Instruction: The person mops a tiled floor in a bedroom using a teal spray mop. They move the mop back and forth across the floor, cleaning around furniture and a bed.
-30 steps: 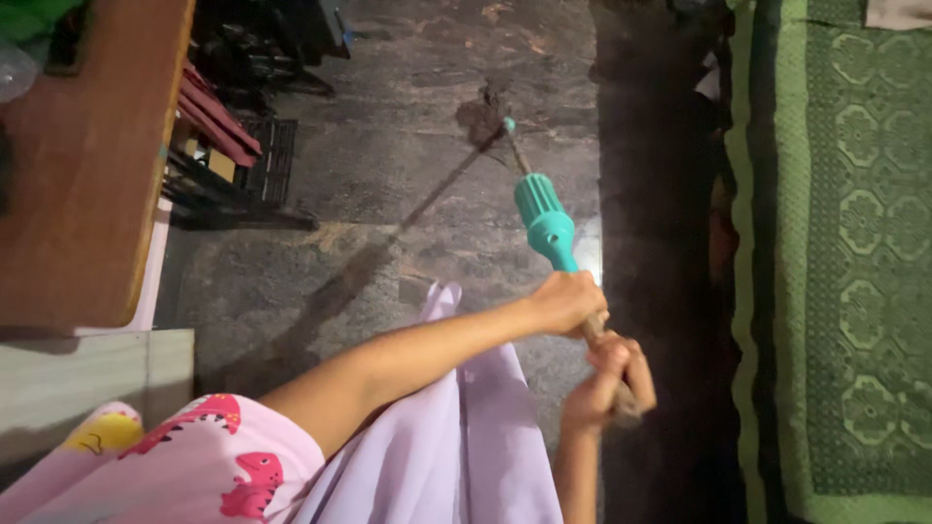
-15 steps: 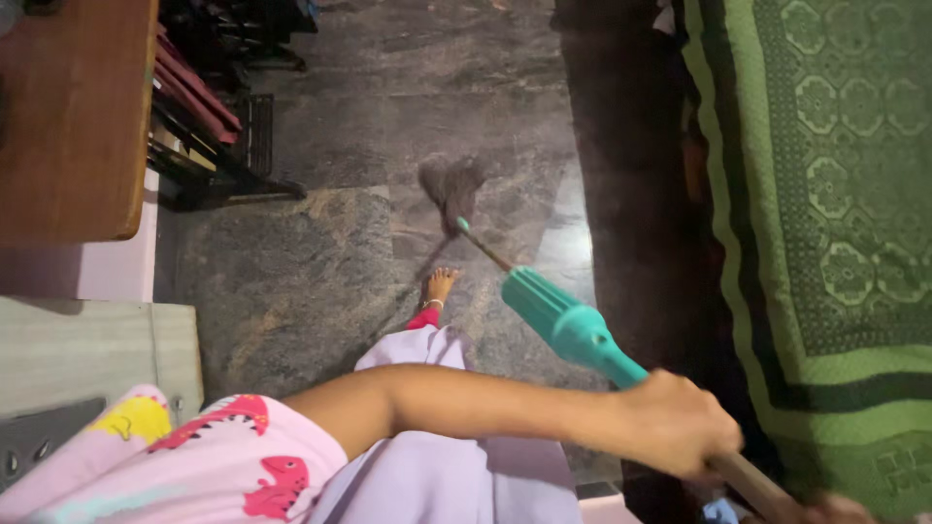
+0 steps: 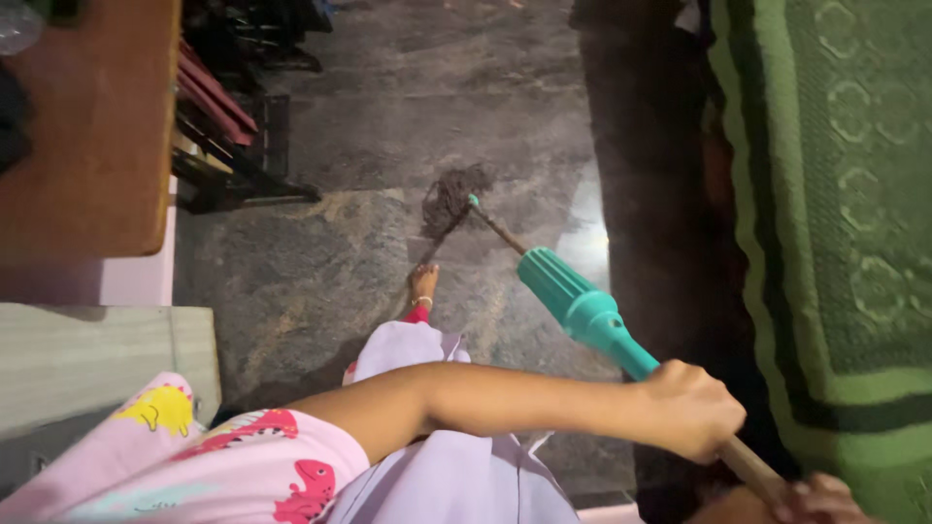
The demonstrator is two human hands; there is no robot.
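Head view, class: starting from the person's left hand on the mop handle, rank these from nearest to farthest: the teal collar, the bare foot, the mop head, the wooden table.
From the left hand:
1. Teal collar, just up the handle from it.
2. Bare foot, on the floor at centre.
3. Mop head, beyond the foot, at the handle's far end.
4. Wooden table, at far left.

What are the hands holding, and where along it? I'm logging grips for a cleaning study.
A mop. The left hand grips its wooden handle just below the teal sleeve; the right hand grips the handle's upper end.
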